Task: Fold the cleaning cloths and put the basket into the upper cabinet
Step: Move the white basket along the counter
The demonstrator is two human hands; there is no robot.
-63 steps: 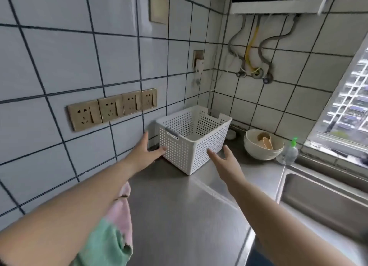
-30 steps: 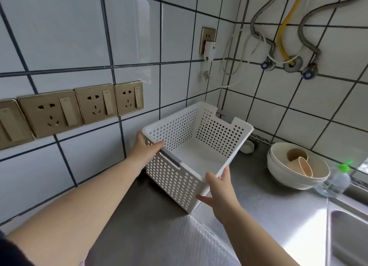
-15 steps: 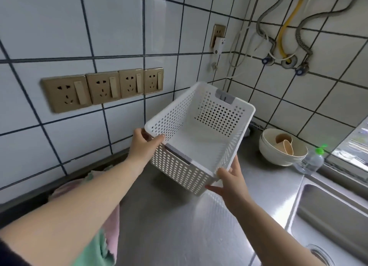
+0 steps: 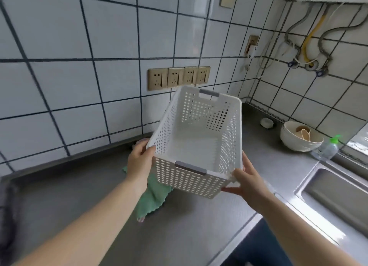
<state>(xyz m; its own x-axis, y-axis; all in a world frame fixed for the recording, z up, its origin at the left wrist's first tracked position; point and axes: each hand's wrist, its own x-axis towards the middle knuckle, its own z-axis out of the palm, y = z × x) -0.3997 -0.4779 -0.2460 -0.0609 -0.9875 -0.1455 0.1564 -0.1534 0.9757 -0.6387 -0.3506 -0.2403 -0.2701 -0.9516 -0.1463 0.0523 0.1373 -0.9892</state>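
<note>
Left hand [image 4: 140, 159] and right hand [image 4: 244, 181] grip the empty white basket [image 4: 199, 142] at its near corners, above the desk [image 4: 79, 186]. Green cloth [image 4: 153, 198] beneath left hand, mostly hidden.

One white perforated basket [image 4: 196, 144], up off the steel counter [image 4: 59, 202], and it's our landmark. Two hands on it: the left hand [image 4: 139, 162] at its near left corner, the right hand [image 4: 246, 181] at its near right corner. Two grey handle strips on the basket, one at each end. Behind it on the wall, four brass sockets [image 4: 178, 78] in a row. Below it, one green cloth [image 4: 153, 196], with a bit of pink showing beyond. To its right, one stack of cream bowls [image 4: 298, 142], bowl count unclear, one green-capped bottle [image 4: 326, 149], and one sink [image 4: 338, 194].
</note>
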